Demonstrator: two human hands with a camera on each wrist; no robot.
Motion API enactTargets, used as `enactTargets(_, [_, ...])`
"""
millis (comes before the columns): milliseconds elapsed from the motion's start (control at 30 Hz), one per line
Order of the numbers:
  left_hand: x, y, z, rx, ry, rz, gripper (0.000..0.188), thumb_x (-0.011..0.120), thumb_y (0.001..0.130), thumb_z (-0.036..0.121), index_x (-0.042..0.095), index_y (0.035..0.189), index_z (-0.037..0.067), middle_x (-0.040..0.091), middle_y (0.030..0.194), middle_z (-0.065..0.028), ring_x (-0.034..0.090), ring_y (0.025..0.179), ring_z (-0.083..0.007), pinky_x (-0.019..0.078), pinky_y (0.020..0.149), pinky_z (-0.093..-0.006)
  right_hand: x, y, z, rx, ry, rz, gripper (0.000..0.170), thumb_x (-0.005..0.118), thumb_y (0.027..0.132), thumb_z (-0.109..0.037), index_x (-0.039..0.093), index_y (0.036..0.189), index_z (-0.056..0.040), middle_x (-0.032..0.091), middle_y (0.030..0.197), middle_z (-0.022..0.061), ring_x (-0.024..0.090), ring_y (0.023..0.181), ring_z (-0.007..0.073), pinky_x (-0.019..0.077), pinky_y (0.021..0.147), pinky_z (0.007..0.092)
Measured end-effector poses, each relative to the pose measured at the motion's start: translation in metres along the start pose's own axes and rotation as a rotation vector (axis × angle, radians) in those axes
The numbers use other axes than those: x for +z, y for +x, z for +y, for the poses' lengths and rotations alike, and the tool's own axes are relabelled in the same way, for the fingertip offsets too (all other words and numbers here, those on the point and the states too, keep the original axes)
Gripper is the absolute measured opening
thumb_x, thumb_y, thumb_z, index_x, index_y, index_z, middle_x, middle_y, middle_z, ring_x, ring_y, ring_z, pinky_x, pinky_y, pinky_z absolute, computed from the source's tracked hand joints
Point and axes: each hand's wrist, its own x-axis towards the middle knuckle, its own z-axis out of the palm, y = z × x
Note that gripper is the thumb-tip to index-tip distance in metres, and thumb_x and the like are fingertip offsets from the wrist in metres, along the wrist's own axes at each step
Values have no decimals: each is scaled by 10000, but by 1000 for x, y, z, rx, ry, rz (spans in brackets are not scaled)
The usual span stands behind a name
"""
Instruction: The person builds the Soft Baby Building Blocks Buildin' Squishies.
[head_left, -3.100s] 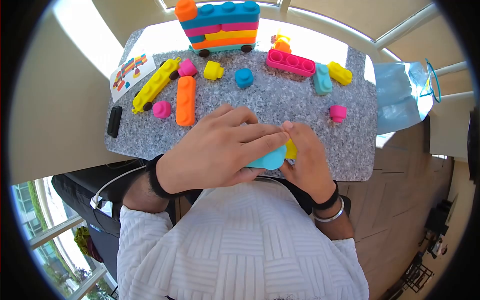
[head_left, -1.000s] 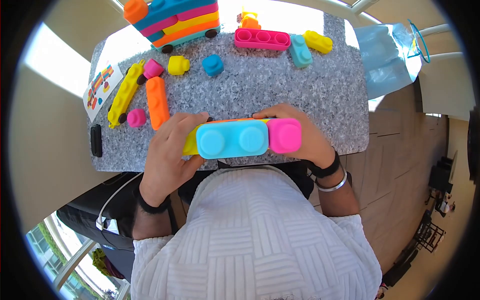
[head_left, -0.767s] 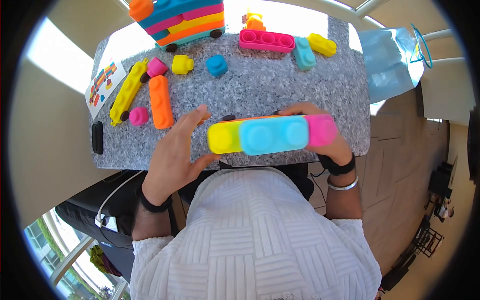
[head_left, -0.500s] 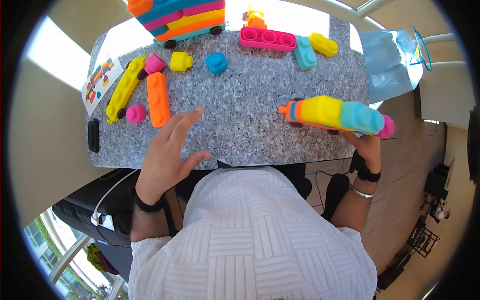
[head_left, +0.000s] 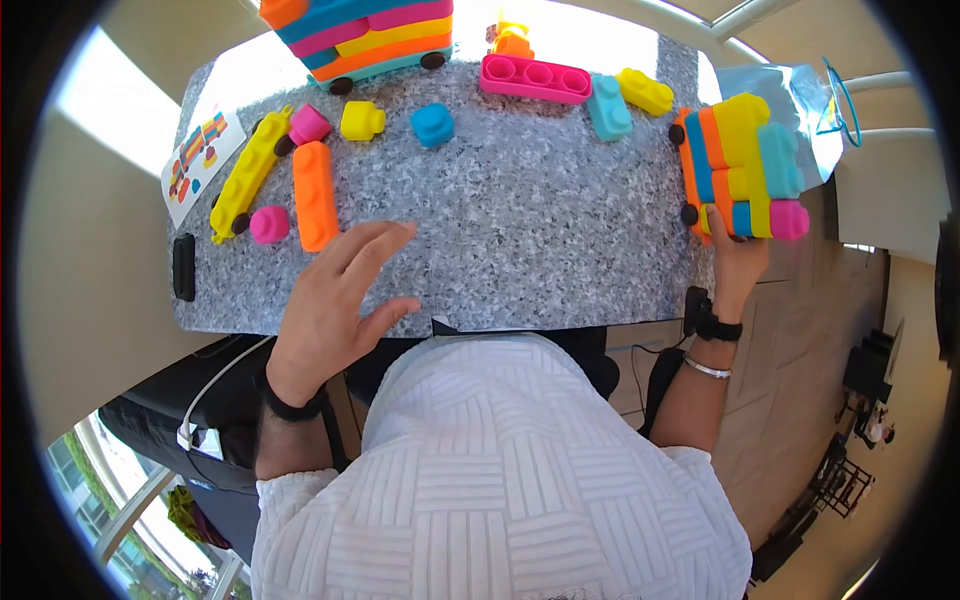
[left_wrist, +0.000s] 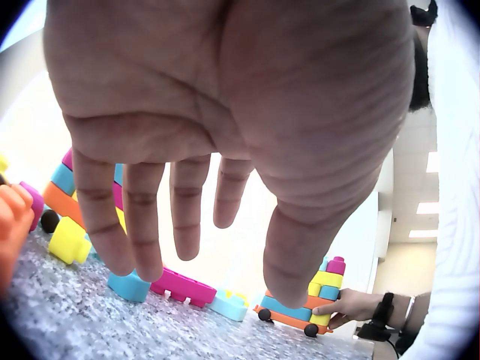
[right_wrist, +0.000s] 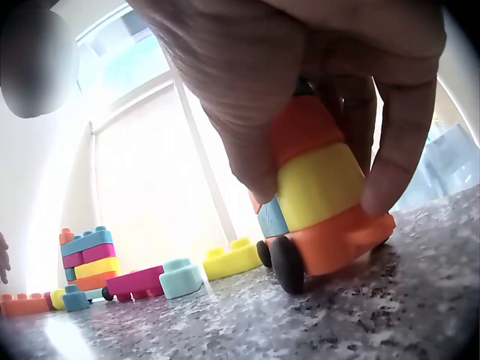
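My right hand (head_left: 738,262) grips the near end of a toy wagon built of stacked blocks (head_left: 730,165), at the table's right edge. Its orange wheeled base stands at the stone surface in the right wrist view, thumb and fingers around the yellow end block (right_wrist: 319,184). A turquoise block (head_left: 780,160) and a pink block (head_left: 789,219) top the stack. My left hand (head_left: 335,310) hovers over the near left of the table, fingers spread and holding nothing. Nearest to it lie a long orange block (head_left: 316,195) and a small pink block (head_left: 269,225).
On the grey table (head_left: 540,230) a tall block wagon (head_left: 385,50) stands at the back. A yellow wheeled base (head_left: 250,178), a picture card (head_left: 200,165) and a black object (head_left: 184,267) lie left. A magenta block (head_left: 535,80) lies behind; a clear bag (head_left: 795,90) hangs right.
Both hands held the wagon in front of me; the left let go. The right hand carried it rightward and turned it at the table's right edge. The left hand stayed nearly still, fingers spread.
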Motion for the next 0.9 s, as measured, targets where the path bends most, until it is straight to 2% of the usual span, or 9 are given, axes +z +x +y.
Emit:
enactTargets(100, [-2, -7, -1, -29, 8, 34, 720, 934, 843, 296, 646, 1452, 41, 687, 1408, -188, 680, 1279, -417, 562, 1065, -482, 10, 12, -12, -40, -114, -16, 663, 1003, 824, -340, 726, 1285, 48, 819, 1144, 132, 790, 1004, 203, 618, 893, 371])
enactTargets(300, [-11, -20, -10, -94, -21, 81, 624, 932, 842, 265, 696, 1377, 47, 717, 1362, -166, 700, 1228, -405, 574, 1039, -468, 3, 18, 0, 45, 169, -181, 662, 987, 854, -321, 704, 1321, 53, 791, 1220, 151, 772, 1043, 242, 618, 924, 369])
enactTargets(433, [-26, -22, -19, -108, 32, 105, 512, 891, 882, 248, 705, 1327, 79, 736, 1297, -127, 712, 1171, -372, 591, 976, -456, -20, 10, 4, 71, 88, -324, 681, 972, 869, -312, 676, 1361, 53, 779, 1223, 141, 759, 990, 248, 620, 890, 382])
enactTargets(533, [-53, -22, -35, -150, 78, 193, 482, 902, 872, 244, 727, 1291, 82, 759, 1265, -129, 731, 1137, -367, 597, 964, -440, -46, 10, -24, 14, -199, -301, 548, 942, 899, -340, 737, 1229, 47, 792, 1081, 131, 746, 887, 240, 608, 819, 389])
enactTargets(600, [-69, -26, -56, -191, 182, 314, 471, 917, 872, 248, 743, 1274, 77, 779, 1252, -136, 753, 1112, -363, 603, 946, -421, -65, 13, -48, -5, -543, -215, 453, 914, 924, -385, 761, 991, 36, 757, 868, 106, 689, 755, 233, 573, 749, 397])
enactTargets(700, [-83, -39, -100, -380, 252, 423, 496, 916, 883, 279, 739, 1304, 84, 783, 1248, -136, 755, 1115, -358, 603, 942, -427, -82, 9, -67, -79, -508, -36, 503, 897, 943, -410, 704, 802, 33, 678, 714, 78, 619, 674, 201, 539, 691, 386])
enactTargets(733, [-86, -42, -112, -383, 258, 425, 496, 916, 883, 279, 739, 1304, 84, 783, 1248, -136, 755, 1115, -358, 603, 942, -427, -80, 6, -72, -109, -435, 35, 568, 876, 976, -413, 595, 734, 17, 556, 648, 30, 489, 623, 146, 458, 605, 357])
enactTargets(800, [-88, -48, -136, -613, 297, 398, 603, 931, 889, 249, 694, 1399, 31, 757, 1358, -167, 736, 1216, -324, 590, 1024, -441, -79, -2, -88, -147, -349, 39, 588, 867, 993, -399, 541, 712, 1, 497, 635, 10, 439, 619, 121, 408, 581, 338])
enactTargets(900, [-71, -58, -183, -516, 443, 394, 677, 916, 894, 255, 634, 1473, 45, 714, 1423, -183, 684, 1312, -370, 554, 1091, -473, -68, -11, -94, -216, -198, 20, 623, 857, 1016, -370, 455, 683, -29, 407, 620, -25, 362, 616, 85, 324, 552, 308])
